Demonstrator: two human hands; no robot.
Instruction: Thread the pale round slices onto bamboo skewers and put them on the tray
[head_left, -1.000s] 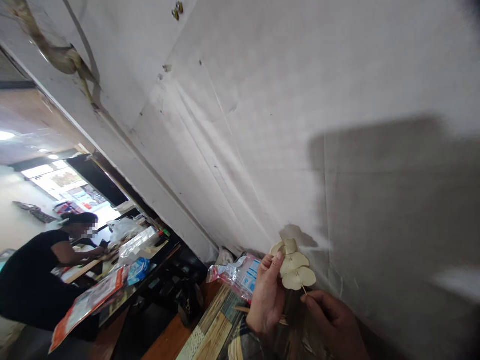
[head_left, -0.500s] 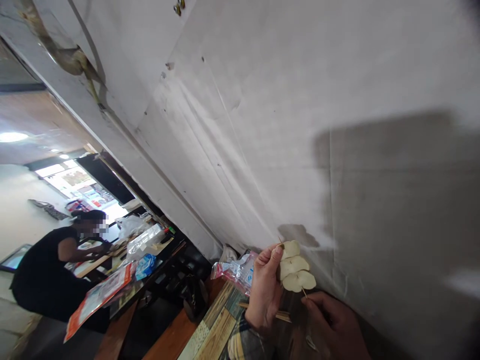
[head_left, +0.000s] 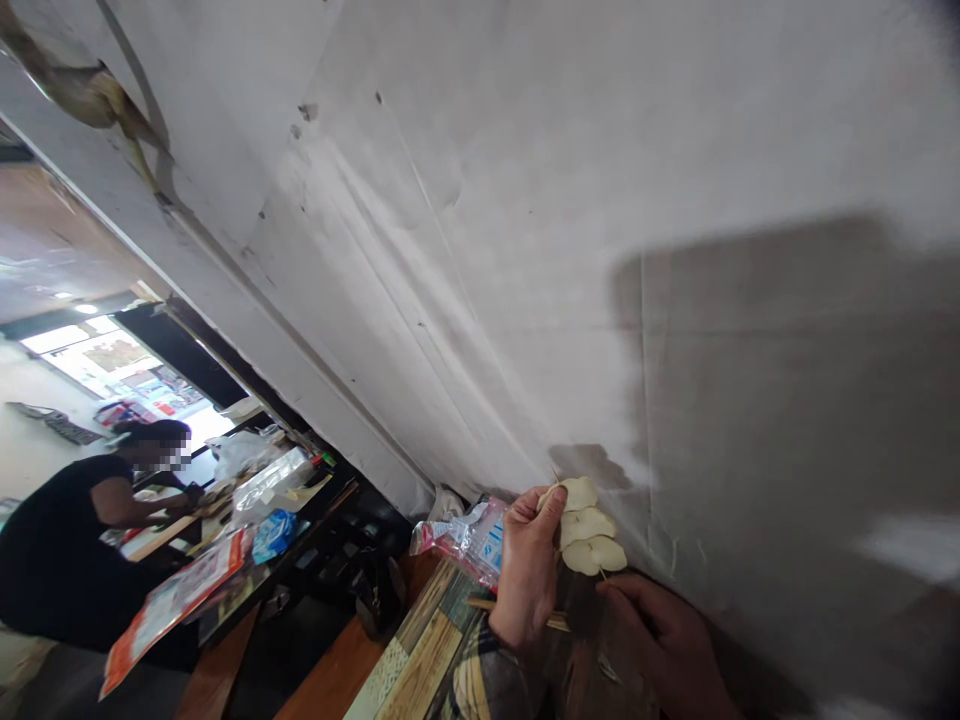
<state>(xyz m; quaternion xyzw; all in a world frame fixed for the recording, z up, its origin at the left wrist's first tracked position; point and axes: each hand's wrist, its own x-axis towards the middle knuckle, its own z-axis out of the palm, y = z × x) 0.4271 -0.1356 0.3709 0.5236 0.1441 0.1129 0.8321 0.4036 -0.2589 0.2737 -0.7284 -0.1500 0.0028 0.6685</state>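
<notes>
Three pale, thin slices [head_left: 589,525], which look like potato, sit in a row on a thin wooden skewer [head_left: 602,574]. My left hand [head_left: 529,560] pinches the top slice between thumb and fingers, near the skewer's upper tip. My right hand [head_left: 667,635], in shadow at the lower right, is closed on the skewer's lower end. Beneath my left wrist lie several wooden sticks [head_left: 556,620], partly hidden by the hand and sleeve.
A clear plastic packet [head_left: 480,540] lies beside my left hand on the wood-patterned surface [head_left: 427,630]. A white-covered wall [head_left: 487,250] rises close in front. At the left, a person [head_left: 75,520] in dark clothes leans over a cluttered table with a blue packet [head_left: 275,535].
The view has shifted slightly, so the room and the person appear farther left. My right hand has moved up a little along the skewer, closer to the lowest slice.
</notes>
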